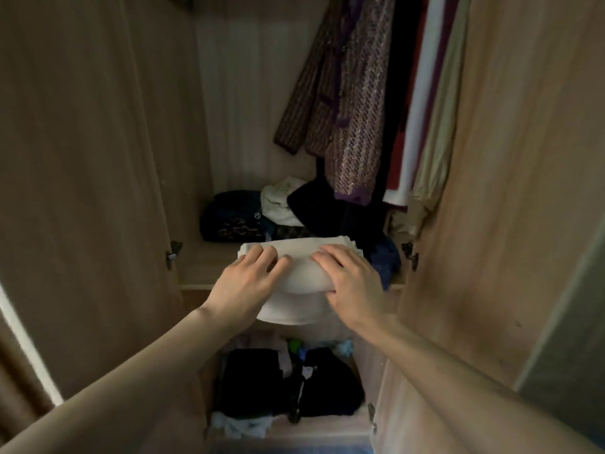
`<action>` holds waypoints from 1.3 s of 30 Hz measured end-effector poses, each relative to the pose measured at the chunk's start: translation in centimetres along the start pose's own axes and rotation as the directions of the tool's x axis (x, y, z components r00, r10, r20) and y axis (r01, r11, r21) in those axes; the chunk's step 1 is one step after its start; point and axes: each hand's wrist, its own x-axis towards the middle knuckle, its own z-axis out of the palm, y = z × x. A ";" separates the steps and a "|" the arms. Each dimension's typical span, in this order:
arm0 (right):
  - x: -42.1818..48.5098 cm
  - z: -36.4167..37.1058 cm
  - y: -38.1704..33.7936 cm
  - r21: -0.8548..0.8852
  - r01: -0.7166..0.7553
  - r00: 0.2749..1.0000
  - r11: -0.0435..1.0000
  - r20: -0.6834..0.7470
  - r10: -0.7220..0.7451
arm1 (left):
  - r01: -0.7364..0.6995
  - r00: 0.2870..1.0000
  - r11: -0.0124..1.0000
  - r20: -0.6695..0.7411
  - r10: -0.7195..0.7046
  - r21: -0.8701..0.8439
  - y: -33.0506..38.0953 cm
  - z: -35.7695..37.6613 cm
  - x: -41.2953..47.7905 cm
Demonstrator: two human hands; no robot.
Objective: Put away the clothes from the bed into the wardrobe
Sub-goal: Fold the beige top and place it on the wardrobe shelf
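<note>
Black folded clothes [255, 381] fill the lower compartment at bottom centre, nearest the camera, beneath 2 bare forearms reaching in. Just above, at centre frame, is the cream bundle [301, 273]. It is folded cloth in several layers, its far half lying over the front edge of the wardrobe shelf [203, 267] and its near half overhanging in a soft sag.

The left hand [252, 280] lays bent fingers over the bundle's top left, thumb hidden underneath. The right hand [350, 283] clamps the right side, fingers on top and thumb tucked under the fold. Both grip it.

The bundle looks light, limp and in no way fragile. Its layers would likely slide apart if pinched at 1 corner, so a flat hold on both sides with support under the sagging part should suit it best.

Beyond it on the shelf, a dark pile [232, 217] sits centre left with a white garment [278, 201] beside it, so room ahead looks tight. Furthest back, at upper right, tweed jackets [343, 109] hang.
</note>
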 end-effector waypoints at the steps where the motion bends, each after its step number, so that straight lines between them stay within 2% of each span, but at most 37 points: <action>1: 1.0 1.0 0.7 0.017 0.016 1.000 1.000 -0.005 -0.016 | 0.010 1.000 0.999 0.011 -0.010 0.036 -0.6 0.4 0.8; 7: 6.8 6.0 4.3 0.107 0.116 0.993 0.987 0.013 -0.118 | 0.087 0.995 0.984 0.035 -0.094 0.155 -4.2 2.9 4.4; 15: 14.0 14.3 4.6 0.160 0.192 0.980 0.968 0.021 -0.198 | 0.162 0.985 0.972 0.037 -0.170 0.172 -11.5 8.2 5.9; 25: 22.4 24.0 4.1 0.135 0.178 0.976 0.975 0.100 -0.192 | 0.225 0.973 0.969 0.021 -0.228 0.100 -21.4 16.3 8.4; 32: 26.1 31.6 4.5 0.184 0.163 0.974 0.969 0.128 -0.188 | 0.254 0.961 0.967 0.111 -0.254 0.009 -26.5 21.6 9.6; 39: 28.9 39.7 5.5 0.254 0.126 0.969 0.959 0.176 -0.174 | 0.330 0.926 0.944 0.190 -0.327 0.020 -30.3 27.8 10.9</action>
